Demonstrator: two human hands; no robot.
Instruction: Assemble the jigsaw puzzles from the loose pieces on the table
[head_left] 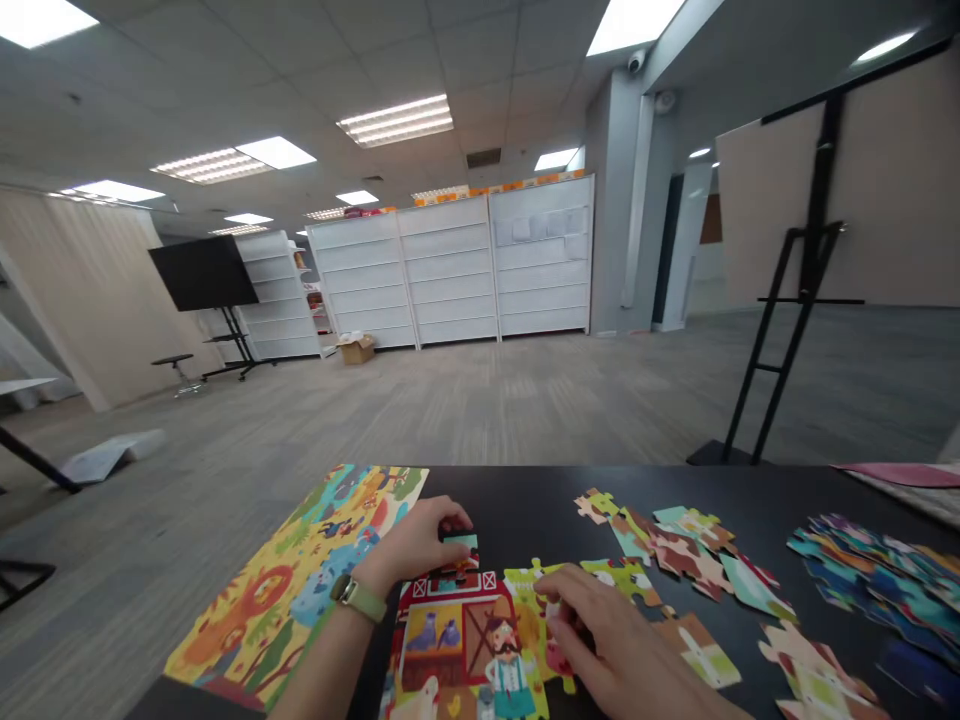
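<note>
My left hand (420,540), with a watch (358,598) on its wrist, pinches a jigsaw puzzle piece (466,546) at the top edge of a partly joined puzzle (442,665). That puzzle shows a red barn and a figure with a moustache. Over its right side rests my right hand (611,640), fingers bent and apart, with the fingertips at the yellow-green pieces. The hand covers part of these pieces. A strip of green joined pieces (622,576) shows just beyond its knuckles.
Loose puzzle pieces (686,550) lie scattered to the right, with another piece (697,648) nearer. A pile of blue pieces (885,570) sits at the far right. On the left lies a yellow animal picture sheet (300,580). An easel stand (787,300) stands past the black table (517,500).
</note>
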